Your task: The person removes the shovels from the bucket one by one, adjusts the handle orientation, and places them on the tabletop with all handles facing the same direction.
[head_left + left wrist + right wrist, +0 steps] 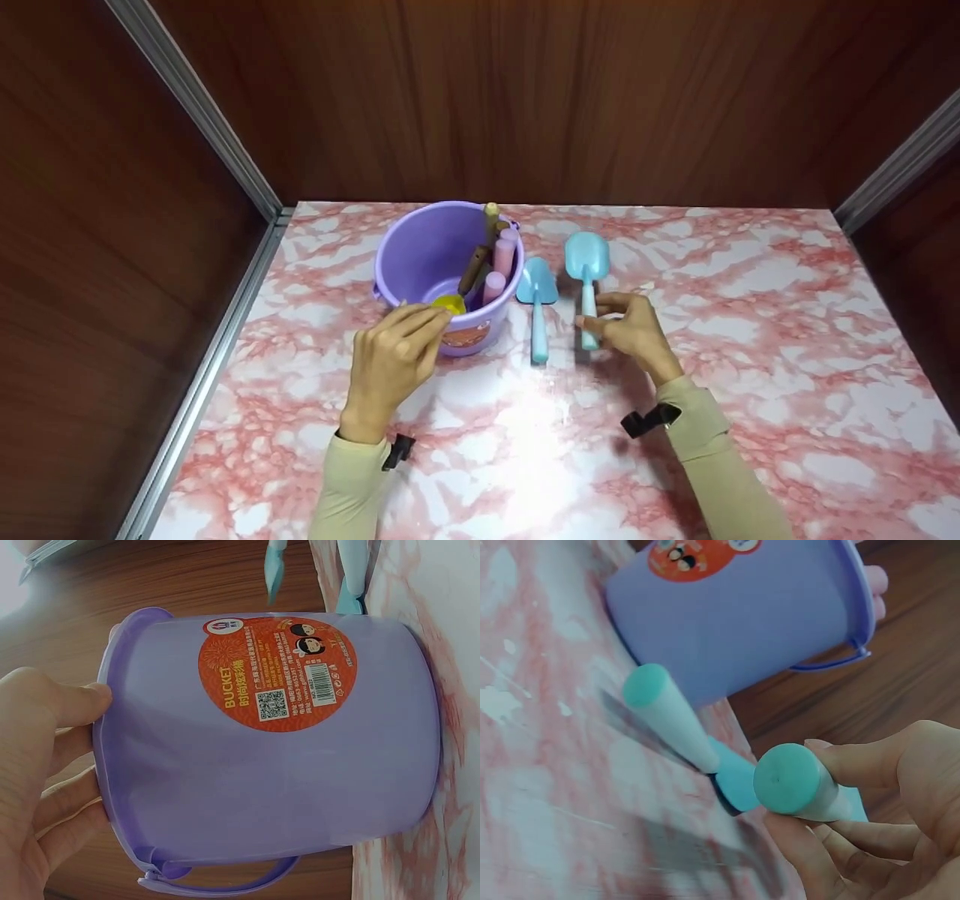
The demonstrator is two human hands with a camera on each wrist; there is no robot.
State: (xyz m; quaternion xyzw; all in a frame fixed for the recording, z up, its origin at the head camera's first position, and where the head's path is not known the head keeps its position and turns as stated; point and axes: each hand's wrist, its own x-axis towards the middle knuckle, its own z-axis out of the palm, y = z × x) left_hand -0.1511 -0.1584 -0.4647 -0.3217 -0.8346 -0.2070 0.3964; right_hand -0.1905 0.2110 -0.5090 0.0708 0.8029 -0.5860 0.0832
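Observation:
My left hand (390,352) grips the near rim of a purple bucket (262,780), thumb outside and fingers over the edge. Inside the bucket, pink handles (493,286), a brown handle (474,270) and a yellow piece (451,303) are visible; their lower parts are hidden. To the right, my right hand (634,330) pinches the pale handle of a light blue toy shovel (587,256). The right wrist view shows that handle's teal end (786,778) between thumb and fingers, raised off the table. Between bucket and hand, a second blue toy shovel (537,281) lies on the table.
The table (750,420) has a pink and white marbled top. Dark wood panels (525,97) stand behind it and on both sides, with a metal edge strip (202,367) at the left. A purple bail handle (225,888) hangs by the bucket's side.

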